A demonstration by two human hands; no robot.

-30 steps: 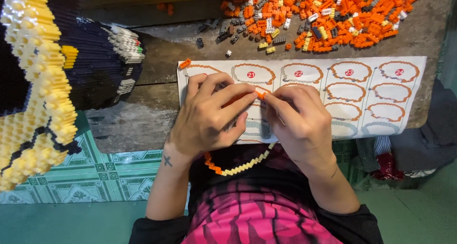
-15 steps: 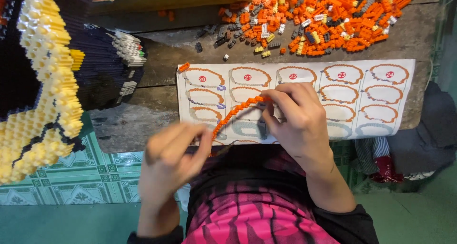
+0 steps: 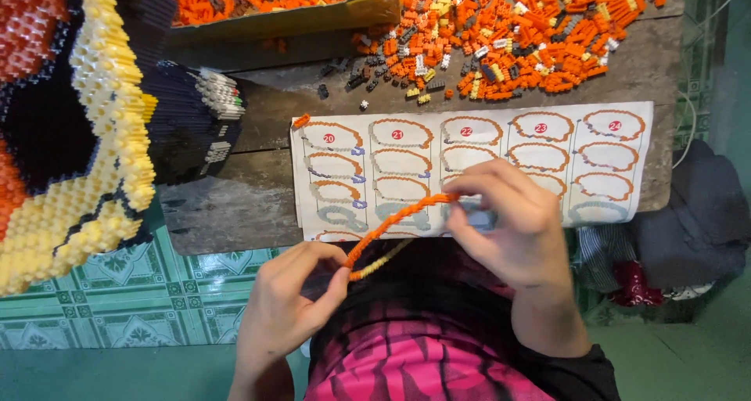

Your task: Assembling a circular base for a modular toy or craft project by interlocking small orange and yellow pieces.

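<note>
A thin curved strip of small orange and yellow bricks (image 3: pixel 395 222) stretches between my two hands above my lap. My left hand (image 3: pixel 289 311) pinches its lower end between thumb and forefinger. My right hand (image 3: pixel 512 225) grips its upper end over the printed instruction sheet (image 3: pixel 469 162), which lies on the wooden table (image 3: pixel 227 205) and shows rows of orange loop diagrams. One loose orange brick (image 3: pixel 301 121) sits at the sheet's top left corner.
A heap of loose orange, yellow and dark bricks (image 3: pixel 508 33) covers the far side of the table, beside a cardboard box of orange bricks (image 3: pixel 274 10). A large built model of yellow, black and orange bricks (image 3: pixel 86 127) fills the left. Dark cloth (image 3: pixel 696 213) lies at right.
My hands were together over the sheet. The left hand has pulled down and back toward my lap, drawing the brick strip out straight between both hands.
</note>
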